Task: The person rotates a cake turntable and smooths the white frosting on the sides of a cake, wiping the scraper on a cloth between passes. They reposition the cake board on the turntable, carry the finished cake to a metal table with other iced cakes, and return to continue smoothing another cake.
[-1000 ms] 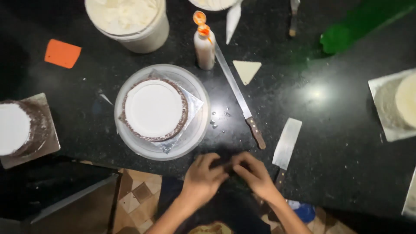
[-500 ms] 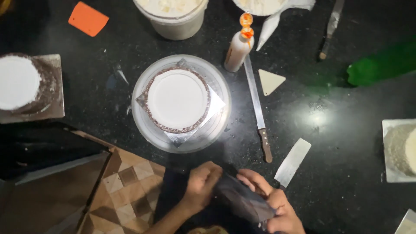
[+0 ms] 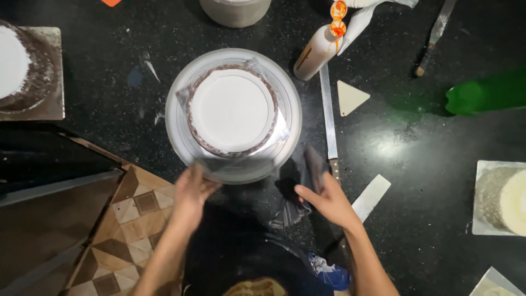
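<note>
At the near edge of the black counter [image 3: 416,137], the two hands have parted. A second ago they were together below the turntable, working the dark cloth between them; half a second ago both still gripped it close to the body. Now the left hand [image 3: 192,189] has reached up to the rim of the turntable [image 3: 175,118], its fingers curled against the lower left edge and blurred with motion, so how firmly it grips I cannot tell. The right hand [image 3: 327,198] lies on the dark cloth [image 3: 298,183], holding it pressed to the counter just right of the turntable, fingers loosely spread over it.

The cake [image 3: 232,109], round with a smooth white top and a brown side, sits centred on the turntable atop a clear sheet. My reading is that the wiping is over for the left hand and the cake stand is now being touched or turned.

Beside the right hand lies a long knife [image 3: 329,118], and a flat scraper [image 3: 371,197] sits just beyond the wrist. A squeeze bottle [image 3: 316,52] stands above the knife, with a small toothed triangle [image 3: 349,97] to its right.

The view has also closed in on the turntable, which fills more of the picture than before.
</note>
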